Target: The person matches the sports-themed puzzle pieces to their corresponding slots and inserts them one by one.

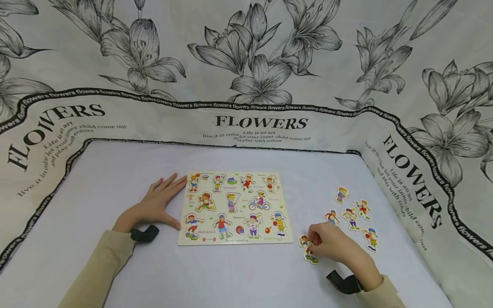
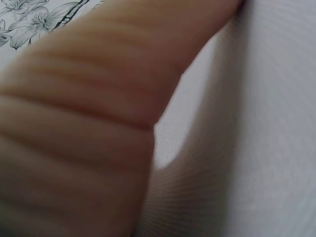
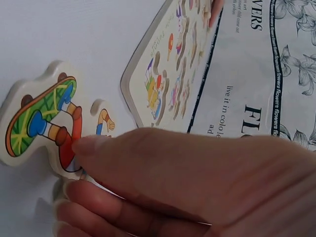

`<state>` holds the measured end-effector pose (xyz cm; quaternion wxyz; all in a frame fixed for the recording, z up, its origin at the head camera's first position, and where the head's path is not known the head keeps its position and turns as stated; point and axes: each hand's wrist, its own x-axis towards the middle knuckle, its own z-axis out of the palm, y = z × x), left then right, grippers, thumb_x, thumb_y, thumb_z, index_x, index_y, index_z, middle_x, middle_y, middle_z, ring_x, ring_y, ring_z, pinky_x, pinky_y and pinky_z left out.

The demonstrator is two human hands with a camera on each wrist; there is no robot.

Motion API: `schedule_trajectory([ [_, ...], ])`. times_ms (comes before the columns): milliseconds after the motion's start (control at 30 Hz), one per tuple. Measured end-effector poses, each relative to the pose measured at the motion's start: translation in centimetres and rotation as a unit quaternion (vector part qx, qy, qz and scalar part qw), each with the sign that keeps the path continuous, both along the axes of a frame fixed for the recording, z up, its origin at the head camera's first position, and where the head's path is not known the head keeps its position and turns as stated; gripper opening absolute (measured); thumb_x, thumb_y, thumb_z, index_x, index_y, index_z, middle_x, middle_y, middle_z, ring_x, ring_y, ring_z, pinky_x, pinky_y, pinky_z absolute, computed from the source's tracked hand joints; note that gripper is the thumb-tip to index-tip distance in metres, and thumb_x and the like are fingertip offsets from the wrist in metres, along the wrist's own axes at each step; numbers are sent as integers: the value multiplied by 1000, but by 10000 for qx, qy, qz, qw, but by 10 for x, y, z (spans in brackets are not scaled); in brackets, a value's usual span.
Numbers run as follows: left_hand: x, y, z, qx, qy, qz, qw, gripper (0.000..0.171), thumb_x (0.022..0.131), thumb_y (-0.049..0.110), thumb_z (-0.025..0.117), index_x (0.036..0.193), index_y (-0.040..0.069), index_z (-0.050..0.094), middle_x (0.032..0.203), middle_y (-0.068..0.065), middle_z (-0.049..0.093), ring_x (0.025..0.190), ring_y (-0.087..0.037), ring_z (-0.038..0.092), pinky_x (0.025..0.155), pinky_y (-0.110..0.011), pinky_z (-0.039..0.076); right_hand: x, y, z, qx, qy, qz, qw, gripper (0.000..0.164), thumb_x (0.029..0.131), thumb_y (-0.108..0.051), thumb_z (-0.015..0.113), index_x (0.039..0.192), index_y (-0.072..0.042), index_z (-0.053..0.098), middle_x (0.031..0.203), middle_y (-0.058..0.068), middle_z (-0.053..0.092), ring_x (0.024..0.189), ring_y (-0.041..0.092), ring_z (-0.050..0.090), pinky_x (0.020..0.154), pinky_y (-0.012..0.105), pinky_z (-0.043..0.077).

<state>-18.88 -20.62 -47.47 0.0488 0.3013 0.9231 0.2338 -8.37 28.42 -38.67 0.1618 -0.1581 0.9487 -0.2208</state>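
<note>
My right hand (image 1: 331, 243) pinches a skateboarder puzzle piece (image 1: 309, 256) between thumb and fingers, just right of the puzzle board's near corner. In the right wrist view the piece's green skateboard (image 3: 42, 116) and red-trousered legs show, while the thumb covers its middle. With fingers spread, my left hand (image 1: 155, 208) rests on the table along the left edge of the puzzle board (image 1: 236, 206). The board carries rows of sport figures. Only blurred skin and white cloth fill most of the left wrist view.
Several loose figure pieces lie right of the board, among them a golfer (image 1: 341, 194), a baseball player (image 1: 351, 219) and a table tennis player (image 1: 371, 238). Another piece (image 1: 331, 216) lies right behind my right hand. A flower-printed cloth (image 1: 262, 122) rises behind the white tabletop.
</note>
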Motion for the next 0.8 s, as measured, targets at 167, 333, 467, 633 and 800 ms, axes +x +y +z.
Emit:
schedule_trajectory([
  [167, 0, 0, 0, -5, 15, 10, 10000, 139, 54, 79, 78, 159, 8, 20, 166, -8, 16, 151, -35, 0, 117, -58, -2, -1, -4, -6, -9, 144, -149, 9998, 20, 72, 3, 73, 72, -10, 59, 61, -6, 46, 56, 8, 42, 49, 23, 37],
  [333, 1, 0, 1, 2, 12, 14, 10000, 140, 53, 79, 78, 159, 8, 20, 166, -8, 16, 151, -35, 1, 118, -57, -2, -2, -5, -7, -12, 163, -224, 9996, 23, 67, 3, 75, 71, -10, 58, 60, -6, 46, 55, 8, 42, 49, 23, 36],
  [467, 1, 1, 2, 5, 3, 26, 10000, 140, 53, 78, 79, 159, 8, 20, 166, -8, 16, 151, -35, 1, 118, -57, -3, -3, -5, -6, -60, 189, -129, 9997, 22, 67, 3, 75, 71, -10, 58, 60, -6, 46, 55, 7, 42, 48, 23, 36],
  [633, 1, 1, 2, -8, 35, 32, 10000, 139, 54, 79, 78, 159, 8, 20, 165, -9, 17, 151, -35, 2, 118, -58, -2, -5, -4, -1, -47, 253, -37, 9997, 21, 67, 4, 72, 71, -11, 58, 61, -6, 46, 55, 7, 42, 49, 23, 36],
  [800, 1, 1, 2, 7, 31, 35, 10000, 140, 53, 79, 78, 159, 8, 20, 165, -9, 17, 151, -35, 2, 118, -58, -2, -10, -8, 7, 44, 333, -93, 9994, 21, 68, 3, 74, 71, -11, 58, 61, -6, 46, 56, 9, 42, 50, 24, 36],
])
